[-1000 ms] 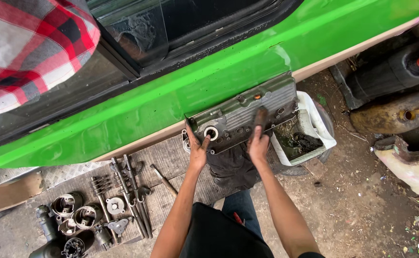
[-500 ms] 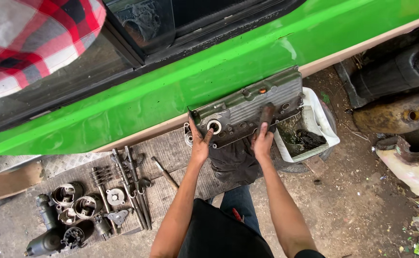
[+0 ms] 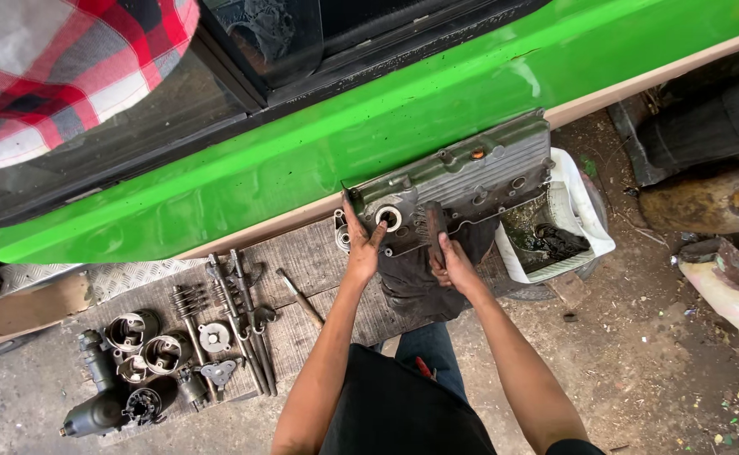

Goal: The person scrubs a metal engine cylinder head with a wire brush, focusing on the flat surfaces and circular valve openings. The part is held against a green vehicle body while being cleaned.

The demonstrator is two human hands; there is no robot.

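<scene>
Grey ribbed engine cover (image 3: 462, 181) runs lower-left to upper-right; left hand (image 3: 362, 248) steadies it, right hand (image 3: 451, 263) grips a brush (image 3: 433, 227).

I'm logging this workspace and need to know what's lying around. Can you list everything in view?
Engine cover: one, grey ribbed metal, centre, against the green panel.
Brush: one, dark, on the cover's near edge.
Cloth: one, dark, under the cover.
Tub: one, white, right of the cover, dirty parts inside.
Green panel: one, across the top.
Board: one, grey wood, left of the cloth.
Shafts: several, dark metal, on the board.
Pistons: about three, grey, lower left.
Springs: a few, by the shafts.
Left hand: on the cover's round opening.
Right hand: gripping the brush.
</scene>
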